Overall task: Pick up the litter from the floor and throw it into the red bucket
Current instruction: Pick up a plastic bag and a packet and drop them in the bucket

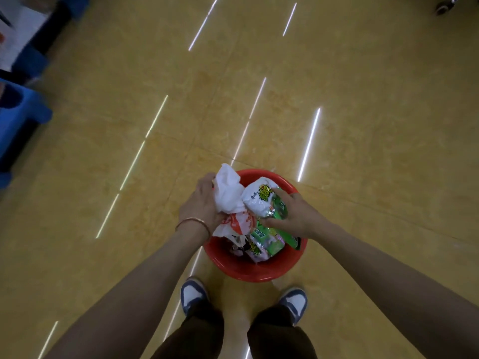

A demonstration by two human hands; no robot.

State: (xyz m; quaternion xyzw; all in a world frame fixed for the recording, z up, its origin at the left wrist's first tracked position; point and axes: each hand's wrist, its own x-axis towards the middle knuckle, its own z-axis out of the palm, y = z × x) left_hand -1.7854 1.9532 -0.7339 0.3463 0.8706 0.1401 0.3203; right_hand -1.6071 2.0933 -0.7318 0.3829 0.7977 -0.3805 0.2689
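We cannot see much inside the red bucket (248, 272). Our left hand (201, 206) squeezes a crumpled white bag (229, 193) and our right hand (300, 216) squeezes a green snack wrapper (259, 200), both just over the bucket.

Bare along both forearms (145, 275), wearing a thin copper-coloured bangle (193, 223) round the left wrist, loose dark brown trousers (199, 332), and blue trainers (192, 294) with white toe panels.

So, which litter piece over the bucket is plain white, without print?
The crumpled bag in the left hand; the packet in the right hand has green print, the wrapper beneath orange.
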